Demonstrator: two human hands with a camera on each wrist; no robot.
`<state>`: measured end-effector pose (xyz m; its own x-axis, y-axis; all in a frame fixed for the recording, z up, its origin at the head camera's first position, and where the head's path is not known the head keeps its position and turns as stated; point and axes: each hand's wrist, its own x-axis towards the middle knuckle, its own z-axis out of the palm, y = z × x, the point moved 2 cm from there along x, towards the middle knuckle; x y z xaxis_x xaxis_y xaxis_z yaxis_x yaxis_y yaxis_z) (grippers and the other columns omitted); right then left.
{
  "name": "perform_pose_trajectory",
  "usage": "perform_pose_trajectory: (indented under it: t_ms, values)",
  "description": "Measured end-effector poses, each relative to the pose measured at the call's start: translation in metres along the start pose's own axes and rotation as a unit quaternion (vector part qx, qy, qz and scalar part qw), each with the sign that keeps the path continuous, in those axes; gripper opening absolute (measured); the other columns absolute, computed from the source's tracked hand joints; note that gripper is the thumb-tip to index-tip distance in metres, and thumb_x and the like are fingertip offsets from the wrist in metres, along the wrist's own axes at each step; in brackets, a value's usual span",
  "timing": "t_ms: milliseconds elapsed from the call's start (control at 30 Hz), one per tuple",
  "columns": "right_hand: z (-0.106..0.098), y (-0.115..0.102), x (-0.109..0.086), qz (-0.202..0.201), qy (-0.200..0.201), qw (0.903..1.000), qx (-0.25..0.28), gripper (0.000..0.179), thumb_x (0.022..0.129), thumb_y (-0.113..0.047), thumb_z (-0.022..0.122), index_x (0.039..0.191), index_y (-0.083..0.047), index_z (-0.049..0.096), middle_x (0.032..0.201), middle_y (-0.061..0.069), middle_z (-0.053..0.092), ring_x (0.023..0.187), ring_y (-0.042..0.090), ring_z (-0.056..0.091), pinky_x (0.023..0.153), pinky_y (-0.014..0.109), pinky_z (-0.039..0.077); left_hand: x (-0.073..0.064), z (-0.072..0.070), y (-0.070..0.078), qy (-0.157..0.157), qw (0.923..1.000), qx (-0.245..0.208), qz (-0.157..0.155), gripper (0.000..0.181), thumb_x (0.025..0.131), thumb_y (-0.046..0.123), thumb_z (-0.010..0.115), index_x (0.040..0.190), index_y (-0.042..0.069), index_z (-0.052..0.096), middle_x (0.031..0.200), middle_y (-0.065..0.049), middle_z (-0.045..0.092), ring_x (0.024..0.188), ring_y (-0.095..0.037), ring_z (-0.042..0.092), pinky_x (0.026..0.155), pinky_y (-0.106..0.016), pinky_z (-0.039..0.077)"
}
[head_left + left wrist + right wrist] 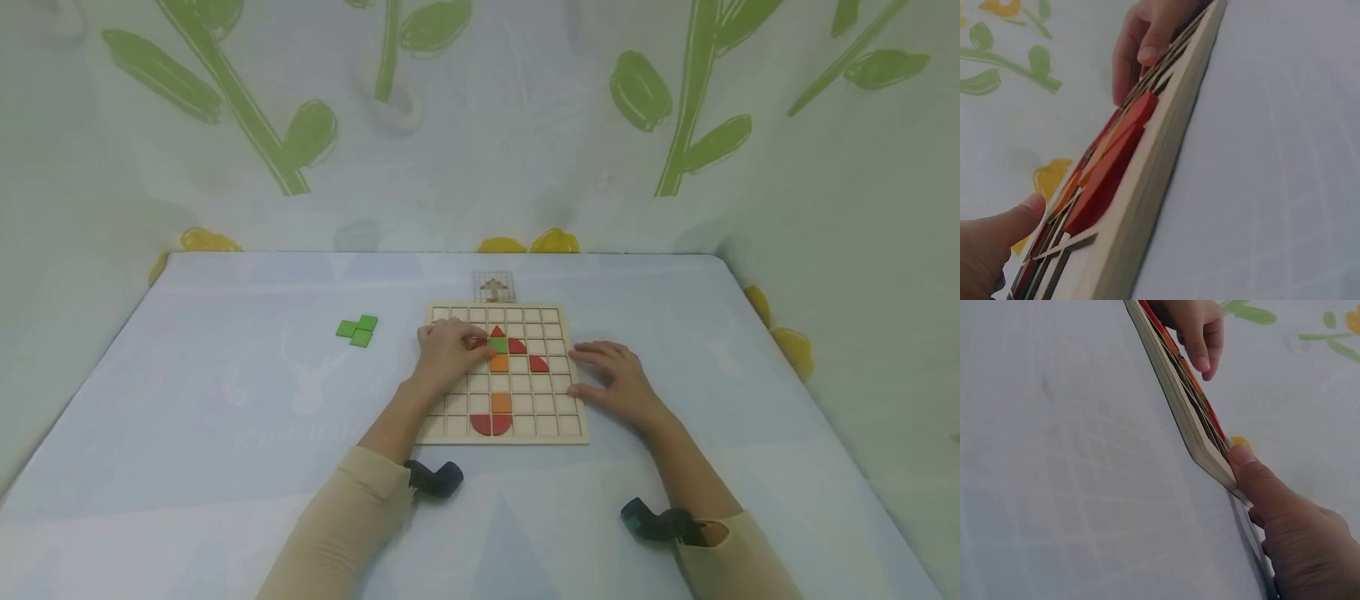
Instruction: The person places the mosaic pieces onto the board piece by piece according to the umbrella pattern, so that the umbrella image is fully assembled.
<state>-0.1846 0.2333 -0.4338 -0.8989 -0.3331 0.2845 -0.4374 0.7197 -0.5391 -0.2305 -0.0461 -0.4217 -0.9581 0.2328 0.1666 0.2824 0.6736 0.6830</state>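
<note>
A square wooden grid board (543, 427) lies on the table, with coloured tiles in its cells. My left hand (446, 354) reaches over its left half, thumb and forefinger at the left side of a green square tile (498, 345); the hand partly covers a red piece. Above that tile is a red triangle (497, 332), and an orange square (499, 363) sits below it. Red quarter-rounds (538, 364) lie to the right. Lower down are another orange square (501, 403) and two red quarter-rounds (481, 424). My right hand (618, 379) touches the board's right edge with extended fingers.
Three green square tiles (362, 337) lie together on the table (225, 433), left of the board. A small picture card (493, 287) with a grid pattern lies against the board's far edge. Behind the table stands a wall (480, 167) printed with leaves.
</note>
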Motion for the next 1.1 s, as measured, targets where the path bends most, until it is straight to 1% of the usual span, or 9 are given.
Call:
perform_pose_trajectory:
  t_ms: [167,267,467,633,733,900,967,1100]
  values:
    - [0.001,0.000,-0.001,-0.001,0.000,1.0000,0.000,0.055,0.071,-0.027,0.081,0.120,-0.009,0.064,0.127,0.013,0.058,0.124,0.034,0.043,0.101,0.057,0.026,-0.004,-0.003,-0.005,0.013,0.9996,0.025,-0.004,0.030,0.078,0.036,0.076,0.101,0.017,0.073,0.083,0.002,0.062,0.085,-0.019,0.051,0.094,-0.050,0.023]
    - [0.002,0.001,-0.002,-0.001,0.000,1.0000,-0.002,0.055,0.071,-0.027,0.081,0.120,-0.009,0.064,0.127,0.013,0.058,0.124,0.034,0.043,0.101,0.057,0.026,-0.006,-0.005,-0.008,0.017,0.9994,0.027,-0.009,0.033,0.078,0.036,0.076,0.104,0.017,0.073,0.081,0.003,0.060,0.086,-0.019,0.050,0.095,-0.051,0.023]
    - [0.004,0.001,-0.003,-0.003,0.001,1.0000,-0.003,0.054,0.072,-0.028,0.080,0.120,-0.009,0.064,0.127,0.013,0.058,0.124,0.034,0.043,0.100,0.057,0.026,-0.013,-0.011,-0.012,0.025,0.9994,0.012,-0.018,0.034,0.077,0.036,0.076,0.104,0.016,0.073,0.080,0.002,0.058,0.088,-0.020,0.048,0.093,-0.049,0.022]
    - [0.003,0.001,-0.004,-0.001,0.004,1.0000,0.000,0.054,0.072,-0.027,0.080,0.120,-0.009,0.064,0.127,0.013,0.058,0.124,0.034,0.043,0.101,0.057,0.025,-0.021,-0.023,-0.018,0.031,0.9992,0.006,-0.026,0.036,0.078,0.036,0.075,0.106,0.014,0.072,0.081,0.001,0.057,0.089,-0.021,0.047,0.093,-0.050,0.019]
    - [0.002,0.000,-0.003,-0.002,0.006,1.0000,0.001,0.054,0.072,-0.026,0.080,0.120,-0.009,0.064,0.127,0.013,0.058,0.124,0.034,0.043,0.101,0.057,0.025,-0.025,-0.032,-0.023,0.039,0.9985,0.025,-0.030,0.038,0.077,0.037,0.076,0.107,0.014,0.071,0.081,0.000,0.056,0.088,-0.022,0.047,0.092,-0.050,0.020]
    - [0.001,0.000,-0.002,-0.002,0.006,1.0000,0.001,0.054,0.072,-0.027,0.080,0.120,-0.010,0.064,0.127,0.012,0.058,0.124,0.033,0.042,0.101,0.057,0.025,-0.030,-0.043,-0.034,0.048,0.9963,0.053,-0.048,0.039,0.077,0.036,0.076,0.109,0.014,0.070,0.084,-0.003,0.057,0.091,-0.024,0.048,0.090,-0.052,0.022]
    - [0.000,0.000,-0.002,-0.003,0.004,1.0000,0.001,0.054,0.072,-0.027,0.080,0.120,-0.010,0.064,0.127,0.012,0.058,0.124,0.033,0.042,0.101,0.057,0.025,-0.032,-0.047,-0.039,0.049,0.9957,0.057,-0.054,0.040,0.078,0.035,0.076,0.111,0.014,0.069,0.088,-0.004,0.059,0.093,-0.025,0.049,0.090,-0.052,0.022]
    - [0.000,-0.001,-0.001,-0.002,0.005,1.0000,0.002,0.054,0.072,-0.026,0.080,0.120,-0.010,0.064,0.127,0.012,0.058,0.124,0.033,0.042,0.101,0.057,0.024,-0.033,-0.056,-0.046,0.054,0.9954,0.060,-0.051,0.043,0.078,0.034,0.076,0.114,0.013,0.067,0.093,-0.005,0.061,0.094,-0.025,0.051,0.089,-0.052,0.022]
